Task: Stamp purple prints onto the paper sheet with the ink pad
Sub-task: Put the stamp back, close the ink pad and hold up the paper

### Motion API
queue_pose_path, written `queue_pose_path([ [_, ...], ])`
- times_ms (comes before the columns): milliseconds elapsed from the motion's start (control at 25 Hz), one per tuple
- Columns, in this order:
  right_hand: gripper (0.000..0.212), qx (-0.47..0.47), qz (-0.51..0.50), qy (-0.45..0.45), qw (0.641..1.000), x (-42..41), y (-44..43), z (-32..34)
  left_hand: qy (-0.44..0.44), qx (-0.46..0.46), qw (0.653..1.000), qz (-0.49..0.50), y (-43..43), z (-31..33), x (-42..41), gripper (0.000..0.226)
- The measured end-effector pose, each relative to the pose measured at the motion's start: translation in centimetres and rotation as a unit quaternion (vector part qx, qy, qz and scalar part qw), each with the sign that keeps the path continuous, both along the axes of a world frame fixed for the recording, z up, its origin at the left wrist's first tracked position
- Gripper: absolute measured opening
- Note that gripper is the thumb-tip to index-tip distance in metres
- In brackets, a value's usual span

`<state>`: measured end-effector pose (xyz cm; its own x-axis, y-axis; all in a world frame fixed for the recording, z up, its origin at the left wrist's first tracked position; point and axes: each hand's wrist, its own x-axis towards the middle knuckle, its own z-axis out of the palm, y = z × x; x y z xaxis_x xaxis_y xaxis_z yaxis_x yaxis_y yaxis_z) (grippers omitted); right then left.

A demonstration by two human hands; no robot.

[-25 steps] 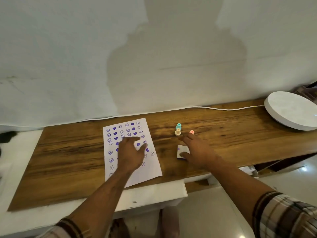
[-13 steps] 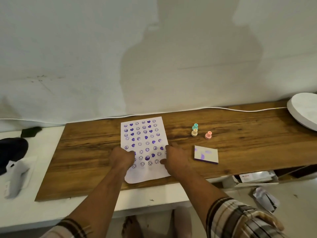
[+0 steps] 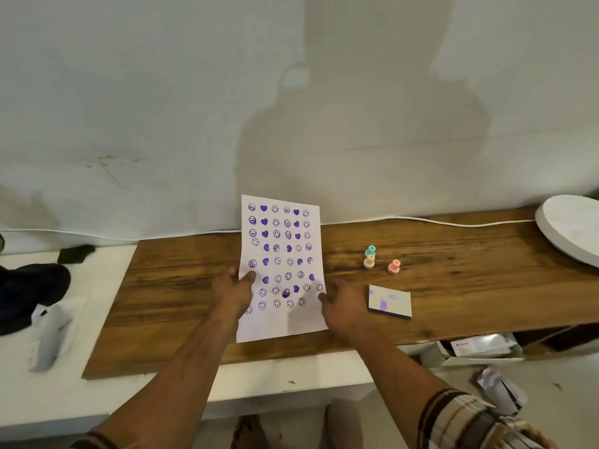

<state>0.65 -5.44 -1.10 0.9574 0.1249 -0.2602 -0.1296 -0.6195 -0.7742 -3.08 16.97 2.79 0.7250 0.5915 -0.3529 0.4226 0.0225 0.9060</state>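
A white paper sheet covered in purple smiley and heart prints is raised off the wooden board, its top edge lifted toward the wall. My left hand pinches its left edge. My right hand grips its right edge. The closed ink pad, white with purple smudges, lies flat on the board just right of my right hand. Three small stamps stand behind it: a teal one, a cream one and a pink one.
The wooden board rests on a white surface. A white round disc sits at the far right, a white cable runs along the wall. Dark cloth and crumpled paper lie at the left. Boxes sit below the board's right side.
My right hand left the ink pad and stamps and came over to the sheet. Both hands took the sheet by its edges and lifted it from flat to tilted up.
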Motion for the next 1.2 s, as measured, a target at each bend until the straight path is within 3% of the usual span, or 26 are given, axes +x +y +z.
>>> queue_pose_path([
  [200, 0.043, 0.183, -0.063, 0.082, 0.978, -0.2, -1.8, 7.2, -0.078, -0.093, 0.992, -0.015, 0.3, 8.5, -2.5, 0.007],
  [360, 0.02, 0.313, -0.045, 0.075, 0.946, -2.7, -2.6, 15.2, -0.136, -0.057, 0.989, -0.02, 0.8, 17.0, -5.9, 0.007],
  [760, 0.018, 0.437, -0.002, -0.056, 0.898, -11.3, -4.9, 33.9, -0.28, -0.094, 0.955, -0.014, -1.4, 35.0, -15.1, 0.015],
  [1200, 0.019, 0.454, 0.016, -0.122, 0.883, -17.2, -7.3, 40.4, -0.353, -0.088, 0.931, -0.041, -3.6, 41.0, -20.6, 0.016],
])
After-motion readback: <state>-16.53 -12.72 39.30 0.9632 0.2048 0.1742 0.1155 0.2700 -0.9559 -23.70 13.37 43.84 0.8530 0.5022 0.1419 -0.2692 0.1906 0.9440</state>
